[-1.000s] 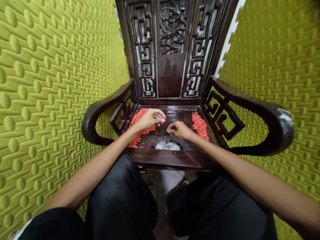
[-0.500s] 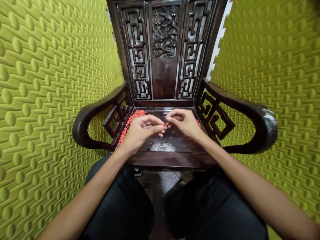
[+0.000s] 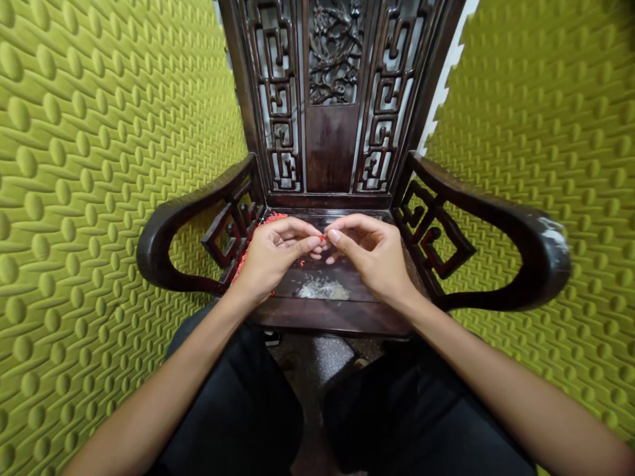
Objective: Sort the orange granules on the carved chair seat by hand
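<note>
Over the seat of a dark wooden chair, my left hand (image 3: pixel 280 251) pinches a tiny red piece (image 3: pixel 322 238) between thumb and forefinger. My right hand (image 3: pixel 372 248) meets it from the other side, its thumb and forefinger closed at the red piece. Whether the right fingers hold a second small part cannot be made out. Behind and under my left hand lies a heap of small red pieces (image 3: pixel 276 217) along the seat's left side. Below the hands, near the front of the seat, is a pile of tiny whitish clear bits (image 3: pixel 323 289).
The chair's carved backrest (image 3: pixel 333 149) rises behind the seat. Curved armrests stand left (image 3: pixel 155 244) and right (image 3: pixel 550 254). Yellow-green padded walls (image 3: pixel 99 165) flank the chair. My knees in dark trousers are below the seat's front edge (image 3: pixel 332 317).
My right hand has turned and come closer to the left, its fingertips now at the red piece. The view has shifted slightly. A loose red piece now shows on the seat below the left fingers.
</note>
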Action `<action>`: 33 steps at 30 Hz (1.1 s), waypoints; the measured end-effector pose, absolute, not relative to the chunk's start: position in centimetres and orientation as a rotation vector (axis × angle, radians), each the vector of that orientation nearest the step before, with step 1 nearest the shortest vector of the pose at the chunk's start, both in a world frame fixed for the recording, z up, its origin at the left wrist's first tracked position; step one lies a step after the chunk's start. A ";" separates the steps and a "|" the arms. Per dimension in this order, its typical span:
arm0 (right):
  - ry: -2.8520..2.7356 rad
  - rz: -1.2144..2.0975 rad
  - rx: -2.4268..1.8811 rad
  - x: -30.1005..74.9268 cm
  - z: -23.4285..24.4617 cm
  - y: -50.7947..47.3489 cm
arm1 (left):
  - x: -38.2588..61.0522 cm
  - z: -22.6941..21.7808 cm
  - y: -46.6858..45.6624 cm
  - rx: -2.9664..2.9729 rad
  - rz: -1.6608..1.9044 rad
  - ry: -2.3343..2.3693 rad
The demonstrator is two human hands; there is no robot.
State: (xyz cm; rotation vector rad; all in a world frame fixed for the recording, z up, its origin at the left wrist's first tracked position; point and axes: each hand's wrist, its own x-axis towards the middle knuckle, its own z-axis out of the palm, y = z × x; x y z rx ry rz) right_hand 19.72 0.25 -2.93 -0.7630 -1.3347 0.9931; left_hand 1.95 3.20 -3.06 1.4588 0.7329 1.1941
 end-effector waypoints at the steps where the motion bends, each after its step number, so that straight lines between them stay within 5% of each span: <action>1: -1.333 0.993 -0.757 19.7 -2.9 0.2 | 2.0 -3.1 3.2 1.458 1.194 0.729; 17: -1.378 0.923 -0.753 19.6 -3.0 0.0 | 2.4 -3.5 3.0 1.386 1.201 0.679; 26: -1.764 0.258 -0.814 21.2 -3.2 0.4 | 2.3 -3.1 2.9 1.364 1.174 0.712; 33: -1.835 0.116 -0.753 21.4 -2.8 0.5 | 2.2 -3.1 2.9 1.341 1.139 0.696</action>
